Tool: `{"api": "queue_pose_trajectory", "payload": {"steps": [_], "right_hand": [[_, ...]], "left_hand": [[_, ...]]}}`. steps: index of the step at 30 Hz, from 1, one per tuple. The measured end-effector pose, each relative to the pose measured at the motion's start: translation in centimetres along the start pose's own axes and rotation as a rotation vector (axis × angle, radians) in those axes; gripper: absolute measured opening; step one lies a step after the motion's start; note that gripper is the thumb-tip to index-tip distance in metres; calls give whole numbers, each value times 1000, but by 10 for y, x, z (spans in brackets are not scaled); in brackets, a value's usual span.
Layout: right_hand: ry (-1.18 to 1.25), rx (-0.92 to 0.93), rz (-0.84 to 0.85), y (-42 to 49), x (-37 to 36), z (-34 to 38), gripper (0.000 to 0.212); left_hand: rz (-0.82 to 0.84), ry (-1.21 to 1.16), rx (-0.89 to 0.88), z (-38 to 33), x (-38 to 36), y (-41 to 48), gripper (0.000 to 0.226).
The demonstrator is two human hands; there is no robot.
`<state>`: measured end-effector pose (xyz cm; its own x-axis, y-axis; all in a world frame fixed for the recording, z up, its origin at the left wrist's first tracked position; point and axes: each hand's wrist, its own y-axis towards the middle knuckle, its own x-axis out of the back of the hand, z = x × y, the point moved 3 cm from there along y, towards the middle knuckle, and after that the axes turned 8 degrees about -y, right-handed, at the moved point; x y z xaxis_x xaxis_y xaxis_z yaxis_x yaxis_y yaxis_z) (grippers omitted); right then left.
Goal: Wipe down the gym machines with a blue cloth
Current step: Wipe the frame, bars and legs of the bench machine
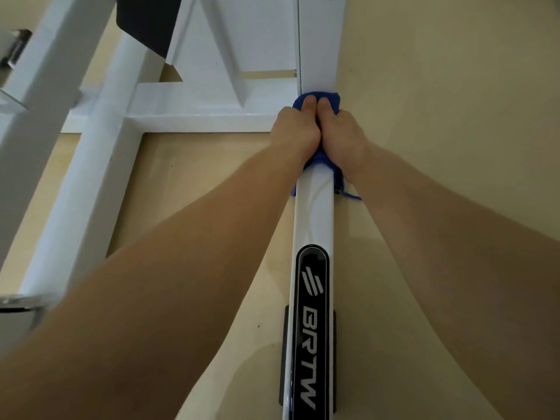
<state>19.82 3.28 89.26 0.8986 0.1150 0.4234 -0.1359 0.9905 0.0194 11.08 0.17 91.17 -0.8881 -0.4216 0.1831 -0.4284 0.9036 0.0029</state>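
Two hands, left [295, 128] and right [344, 131], grip one blue cloth [328, 97] round white bar [315, 207].

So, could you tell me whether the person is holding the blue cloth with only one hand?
No, both the left hand and the right hand grip the blue cloth, which is wrapped round the white bar.

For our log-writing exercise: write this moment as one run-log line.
stage: wiping | left hand: grips crumpled blue cloth | right hand: grips same cloth | cloth: draped over glossy white metal beam
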Motion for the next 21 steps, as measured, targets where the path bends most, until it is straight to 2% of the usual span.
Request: {"api": "queue_pose_trajectory", "payload": {"steps": [8, 15, 18, 21], "right_hand": [[-171, 16, -95, 14, -9, -13, 51], [-18, 59, -29, -29, -26, -60, 39], [-10, 18, 28, -57, -38, -82, 32], [-20, -2, 82, -80, -50, -102, 36]], "left_hand": [[105, 59, -3, 15, -5, 10, 41], [186, 117, -65, 71, -7, -18, 44], [224, 148, -29, 105, 1, -36, 43], [279, 156, 16, 133, 8, -54, 43]]}}
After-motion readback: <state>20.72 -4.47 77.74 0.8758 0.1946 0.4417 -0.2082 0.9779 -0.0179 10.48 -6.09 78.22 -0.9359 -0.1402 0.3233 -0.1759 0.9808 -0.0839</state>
